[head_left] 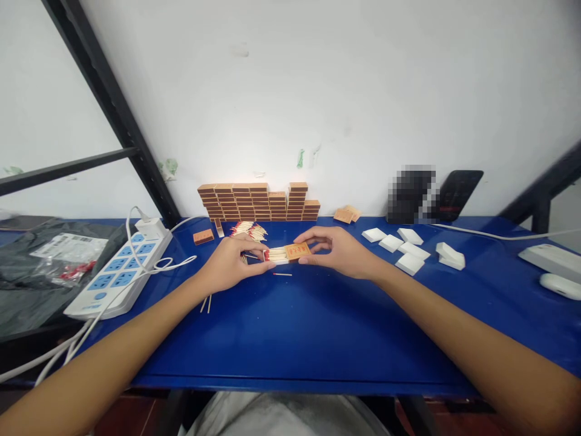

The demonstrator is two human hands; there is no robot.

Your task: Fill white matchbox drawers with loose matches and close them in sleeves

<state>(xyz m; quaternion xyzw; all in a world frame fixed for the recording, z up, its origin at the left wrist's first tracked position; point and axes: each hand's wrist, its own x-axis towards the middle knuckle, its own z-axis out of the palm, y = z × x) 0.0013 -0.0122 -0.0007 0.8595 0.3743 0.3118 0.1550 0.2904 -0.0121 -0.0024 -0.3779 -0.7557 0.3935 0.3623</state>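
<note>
Between my hands is a matchbox, its white inner tray (282,261) full of red-tipped matches and partly inside the orange sleeve (297,252). My left hand (236,261) pinches the tray's left end. Fingers and thumb of my right hand (340,251) grip the sleeve from the right. A single match (282,274) lies on the blue table just below the box. Behind my left hand is a pile of loose matches (249,230), and a few more matches (206,304) lie beside my left forearm.
Stacked matchboxes (254,203) stand against the wall, with one box (203,237) lying apart. Flat orange sleeves (347,214) lie right of the stack. Several white trays (411,251) are scattered at right. A power strip (120,269) with white cables occupies the left. A phone (458,194) leans on the wall.
</note>
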